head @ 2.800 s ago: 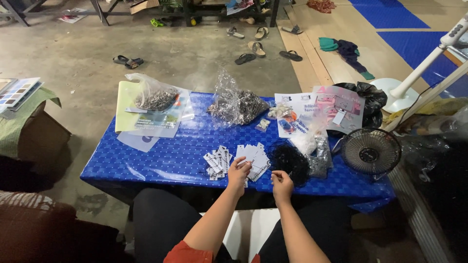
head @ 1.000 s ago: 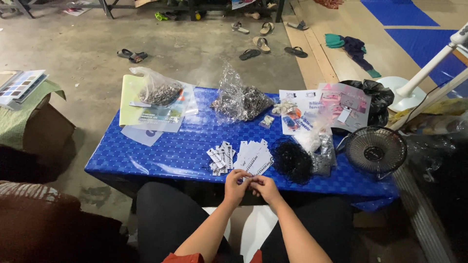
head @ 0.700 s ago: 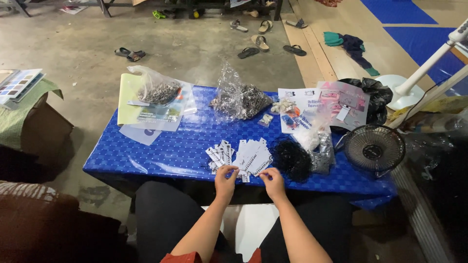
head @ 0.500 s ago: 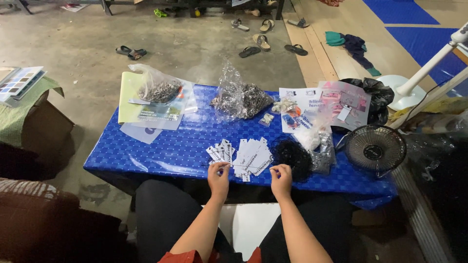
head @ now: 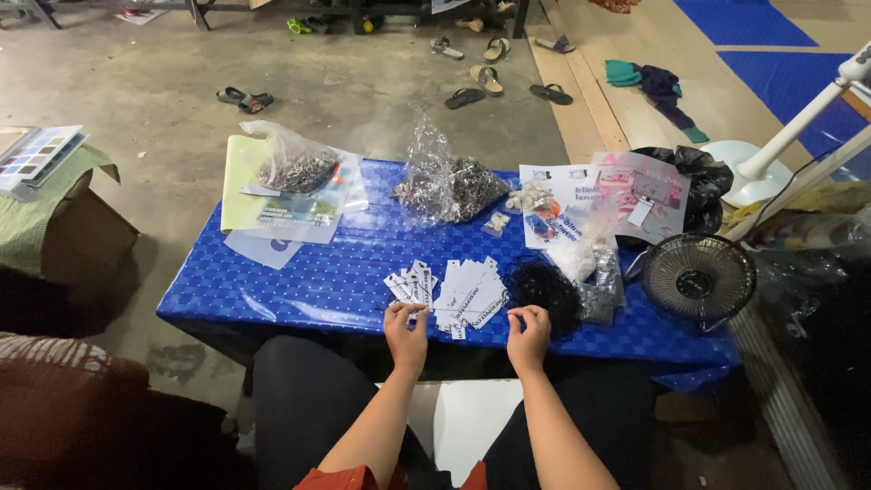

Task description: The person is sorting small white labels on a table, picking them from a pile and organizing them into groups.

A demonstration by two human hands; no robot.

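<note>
On the blue table (head: pixel 299 281), the left hand (head: pixel 406 328) pinches at the small white tags (head: pixel 413 286). A fan of white cards (head: pixel 472 295) lies between. The right hand (head: pixel 528 331), fingers curled, touches the black tangle (head: pixel 544 286).

Both forearms reach fwd, left hand (head: pixel 406 328) & right hand (head: pixel 528 330) apart, palms down, fingers curled.

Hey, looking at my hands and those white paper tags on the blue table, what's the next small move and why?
Probably pinch one tag off the small pile: your left hand is already touching its edge, while your right hand rests near the black tangle, apparently empty.
</note>
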